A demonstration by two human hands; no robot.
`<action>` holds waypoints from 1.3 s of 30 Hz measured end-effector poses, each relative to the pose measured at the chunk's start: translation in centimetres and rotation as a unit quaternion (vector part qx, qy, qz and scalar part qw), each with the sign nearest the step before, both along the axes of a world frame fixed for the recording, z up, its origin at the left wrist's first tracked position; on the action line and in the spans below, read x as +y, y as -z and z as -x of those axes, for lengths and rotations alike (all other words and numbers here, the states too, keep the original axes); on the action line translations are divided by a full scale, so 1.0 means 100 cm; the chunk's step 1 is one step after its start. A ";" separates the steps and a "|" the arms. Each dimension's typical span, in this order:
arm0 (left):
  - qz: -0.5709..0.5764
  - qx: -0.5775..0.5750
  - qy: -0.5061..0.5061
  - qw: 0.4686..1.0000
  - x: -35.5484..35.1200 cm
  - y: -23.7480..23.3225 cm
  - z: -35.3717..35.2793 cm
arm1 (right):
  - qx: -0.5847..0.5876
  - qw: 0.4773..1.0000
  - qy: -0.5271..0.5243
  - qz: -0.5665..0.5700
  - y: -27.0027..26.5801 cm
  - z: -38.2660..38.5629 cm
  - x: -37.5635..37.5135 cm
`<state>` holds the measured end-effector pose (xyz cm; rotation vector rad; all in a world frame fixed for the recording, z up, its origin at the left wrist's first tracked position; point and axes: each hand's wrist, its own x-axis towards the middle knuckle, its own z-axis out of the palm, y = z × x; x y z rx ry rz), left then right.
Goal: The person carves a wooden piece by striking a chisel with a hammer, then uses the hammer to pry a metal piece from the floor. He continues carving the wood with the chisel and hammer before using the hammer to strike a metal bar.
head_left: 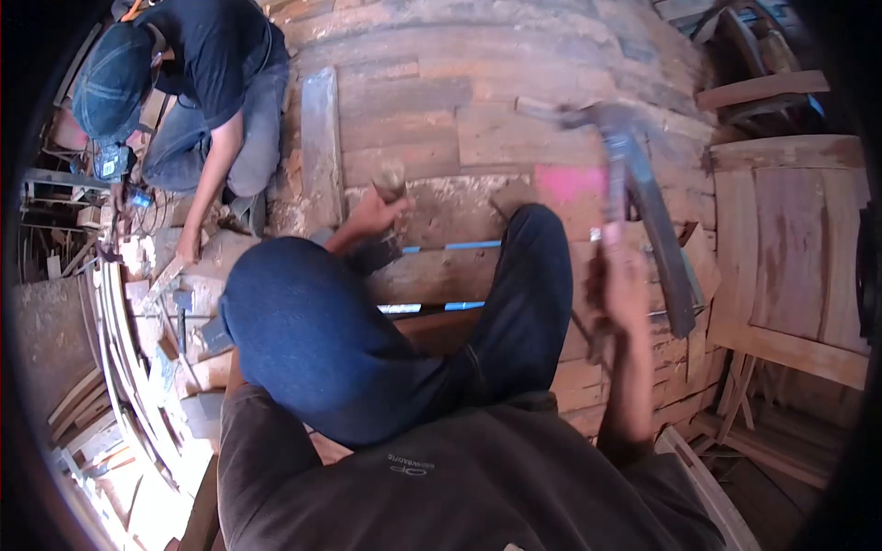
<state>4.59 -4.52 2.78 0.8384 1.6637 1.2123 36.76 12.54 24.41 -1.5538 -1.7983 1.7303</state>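
Note:
At the right of the view, my right hand [623, 280] is wrapped round the handle of a hammer [614, 161], raised with its head up and blurred by motion. My left hand [375, 211] is beyond my left knee, its fingers closed round a short, roundish object [390, 180] that is too blurred to name. Under that hand lie a dark piece [372, 254] and wooden planks [432, 275] with bright gaps between them. A long dark bar [663, 248] lies slanted to the right of the hammer.
A co-worker [207, 73] in a cap crouches at the upper left, one hand reaching down to a wood piece. A loose board [321, 138] lies beyond my left hand. A wooden panelled frame [799, 248] stands at the right. Long strips [124, 349] lie at the left.

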 end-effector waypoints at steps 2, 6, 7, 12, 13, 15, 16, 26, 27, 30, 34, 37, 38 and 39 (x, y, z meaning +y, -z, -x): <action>-0.066 0.037 -0.059 0.995 -0.009 -0.014 0.010 | 0.091 0.994 0.049 -0.029 -0.002 -0.010 0.010; -0.225 -0.226 -0.140 0.937 -0.015 -0.024 0.031 | 0.124 0.986 0.103 0.029 0.012 -0.035 0.027; -0.253 -0.230 -0.111 0.933 -0.015 -0.025 0.032 | 0.123 0.985 0.110 0.042 0.018 -0.041 0.028; -0.123 -0.156 -0.106 0.974 -0.022 -0.014 0.017 | 0.083 0.982 0.124 0.112 0.047 -0.048 0.029; -0.093 -0.123 -0.098 0.983 -0.024 -0.008 0.014 | 0.045 0.985 0.121 0.110 0.052 -0.048 0.029; -0.066 -0.082 -0.083 0.991 -0.027 0.001 0.007 | 0.033 0.987 0.109 0.112 0.060 -0.047 0.026; -0.079 -0.088 -0.082 0.990 -0.027 0.004 0.006 | 0.025 0.988 0.104 0.114 0.062 -0.045 0.023; -0.123 -0.159 -0.013 0.979 -0.021 0.016 -0.001 | 0.033 0.979 0.082 0.182 0.073 -0.041 0.017; -0.112 -0.157 -0.002 0.981 -0.021 0.013 -0.002 | 0.036 0.977 0.081 0.192 0.074 -0.042 0.017; -0.106 -0.124 0.029 0.986 -0.021 0.011 -0.006 | 0.047 0.976 0.076 0.198 0.077 -0.042 0.017; -0.051 -0.023 0.165 0.985 -0.021 -0.004 -0.011 | 0.038 0.974 0.084 0.209 0.080 -0.042 0.018; -0.059 0.064 0.265 0.960 -0.012 -0.018 -0.030 | 0.035 0.971 0.086 0.219 0.081 -0.043 0.019; -0.058 0.105 0.314 0.942 -0.011 -0.020 -0.033 | 0.030 0.971 0.088 0.221 0.081 -0.043 0.018; -0.070 0.130 0.349 0.925 -0.011 -0.015 -0.037 | 0.026 0.970 0.091 0.222 0.081 -0.043 0.018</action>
